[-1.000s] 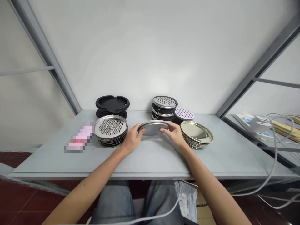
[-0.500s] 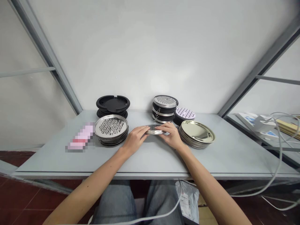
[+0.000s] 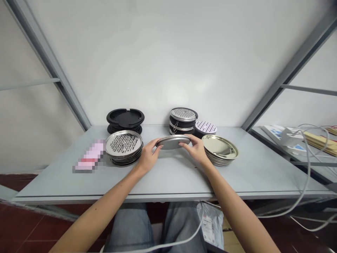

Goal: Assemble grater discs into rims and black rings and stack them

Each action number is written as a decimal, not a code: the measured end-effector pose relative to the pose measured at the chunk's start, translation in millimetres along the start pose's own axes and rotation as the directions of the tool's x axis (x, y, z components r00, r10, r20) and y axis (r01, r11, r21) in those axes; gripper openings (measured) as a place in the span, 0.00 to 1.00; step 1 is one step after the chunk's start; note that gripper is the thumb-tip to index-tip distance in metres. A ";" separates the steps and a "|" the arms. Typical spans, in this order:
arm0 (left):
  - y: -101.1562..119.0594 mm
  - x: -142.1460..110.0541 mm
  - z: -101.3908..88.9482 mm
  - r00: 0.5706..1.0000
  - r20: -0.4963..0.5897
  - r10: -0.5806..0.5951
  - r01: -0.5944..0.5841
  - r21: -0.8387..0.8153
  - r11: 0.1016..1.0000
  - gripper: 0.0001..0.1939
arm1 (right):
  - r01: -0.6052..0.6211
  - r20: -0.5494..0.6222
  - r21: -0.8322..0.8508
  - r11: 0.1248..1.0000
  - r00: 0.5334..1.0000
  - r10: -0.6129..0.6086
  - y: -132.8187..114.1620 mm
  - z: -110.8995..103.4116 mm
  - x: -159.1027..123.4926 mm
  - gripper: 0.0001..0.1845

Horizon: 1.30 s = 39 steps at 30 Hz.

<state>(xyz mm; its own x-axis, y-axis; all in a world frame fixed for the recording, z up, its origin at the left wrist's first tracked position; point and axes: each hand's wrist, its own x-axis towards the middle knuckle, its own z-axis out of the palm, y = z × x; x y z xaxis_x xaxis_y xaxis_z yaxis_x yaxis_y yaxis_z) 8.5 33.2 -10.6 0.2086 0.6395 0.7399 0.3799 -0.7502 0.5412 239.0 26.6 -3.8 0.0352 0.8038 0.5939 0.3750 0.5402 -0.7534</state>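
Note:
Both my hands hold a round steel disc (image 3: 173, 142) by opposite edges, tilted up above the grey table (image 3: 171, 179). My left hand (image 3: 149, 155) is next to a stack of perforated steel grater discs (image 3: 123, 144). My right hand (image 3: 194, 150) is nearest a stack of brass-coloured metal lids (image 3: 219, 147). At the back stand black round plastic rings (image 3: 125, 117), a stack of black and steel parts topped by a perforated disc (image 3: 183, 119), and a purple-and-white perforated disc (image 3: 205, 127).
A blurred pink package (image 3: 88, 157) lies at the table's left. A white cable (image 3: 306, 175) runs down the right side, past a second table holding papers and wooden strips (image 3: 319, 142). A grey parcel bag (image 3: 210, 223) sits on the floor below the front edge.
The steel disc has tilted up from nearly flat, and my hands have spread slightly along its edges. The stacks have not moved.

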 end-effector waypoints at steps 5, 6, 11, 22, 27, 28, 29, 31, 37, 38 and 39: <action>-2.4 -0.8 -0.6 0.996 -0.041 0.082 -0.077 0.116 0.990 0.17 | 0.080 0.023 -0.027 0.996 0.997 -0.079 -3.5 3.5 -3.5 0.12; -1.9 -1.7 -0.5 0.993 -0.035 0.109 -0.104 0.131 0.986 0.19 | 0.124 0.045 -0.060 0.991 0.992 -0.121 -3.2 4.0 -4.2 0.12; 0.5 -6.1 1.5 0.965 0.132 0.228 -0.245 0.135 0.960 0.20 | 0.353 0.183 -0.252 0.901 0.932 -0.314 2.9 7.1 -5.7 0.10; -2.0 -5.2 -0.8 0.989 0.035 0.145 -0.146 0.024 0.989 0.15 | 0.170 0.080 -0.226 0.959 0.985 -0.155 1.9 4.6 -4.1 0.25; -2.9 -0.8 -0.4 0.999 -0.044 0.026 -0.026 -0.014 1.000 0.14 | -0.035 -0.053 -0.071 0.997 0.998 0.031 5.0 0.8 -1.7 0.18; -3.5 0.0 -0.4 1.000 -0.030 0.001 -0.001 0.001 1.000 0.14 | -0.022 -0.072 -0.055 0.998 0.997 0.018 4.6 0.8 -1.5 0.18; -4.2 0.6 -0.4 1.000 -0.015 -0.020 0.020 0.025 0.999 0.14 | -0.003 -0.081 -0.041 0.999 0.997 0.000 3.7 0.8 -1.5 0.17; -5.1 0.7 -0.7 0.999 0.010 -0.033 0.033 0.079 0.996 0.15 | 0.034 -0.069 -0.016 0.999 0.997 -0.035 1.3 1.1 -2.1 0.14; -3.1 -3.8 -0.6 0.991 0.111 0.080 -0.094 0.129 0.987 0.24 | 0.225 0.054 -0.149 0.963 0.974 -0.219 -0.8 3.8 -6.4 0.12; -2.8 -4.6 -0.5 0.986 0.135 0.098 -0.115 0.130 0.985 0.23 | 0.253 0.074 -0.187 0.949 0.967 -0.243 -0.1 4.4 -7.0 0.12; -2.7 -5.2 -0.4 0.981 0.157 0.110 -0.131 0.130 0.983 0.22 | 0.273 0.089 -0.217 0.937 0.962 -0.260 0.6 5.1 -7.6 0.12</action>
<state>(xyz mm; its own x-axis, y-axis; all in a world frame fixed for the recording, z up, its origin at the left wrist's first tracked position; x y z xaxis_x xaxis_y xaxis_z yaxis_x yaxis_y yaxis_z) 6.0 31.9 -15.7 0.3884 0.5716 0.7228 0.4637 -0.7990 0.3828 234.3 22.1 -10.2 -0.1460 0.6546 0.7418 0.5620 0.6719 -0.4823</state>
